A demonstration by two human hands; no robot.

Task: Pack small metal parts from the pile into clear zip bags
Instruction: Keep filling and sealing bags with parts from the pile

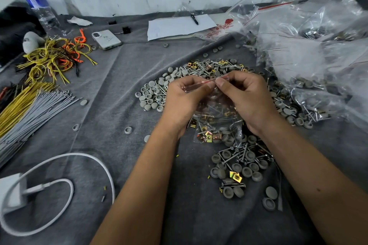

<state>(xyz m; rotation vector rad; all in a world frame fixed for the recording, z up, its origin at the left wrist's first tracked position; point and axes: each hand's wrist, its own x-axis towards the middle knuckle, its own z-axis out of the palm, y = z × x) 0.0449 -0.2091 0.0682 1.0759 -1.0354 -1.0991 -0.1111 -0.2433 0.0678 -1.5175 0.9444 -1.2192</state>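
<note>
Both the left hand (184, 93) and the right hand (244, 93) pinch the red-lined top strip of a clear plastic zip bag (216, 117) between curled fingers. The bag, holding screws and gold clips, hangs above the grey cloth-covered bench (119, 85), just near of the pile of grey caps, screws and gold clips (199, 69).

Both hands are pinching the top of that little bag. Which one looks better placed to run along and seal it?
Probably the right hand: its fingertips pinch mid-strip on the zip bag, while the left hand grips the end.

Glossy clear plastic zip bag (216, 113) holds shiny metal screws and brassy clips; matt grey caps (151, 95) lie on soft grey cloth (111, 105).
</note>
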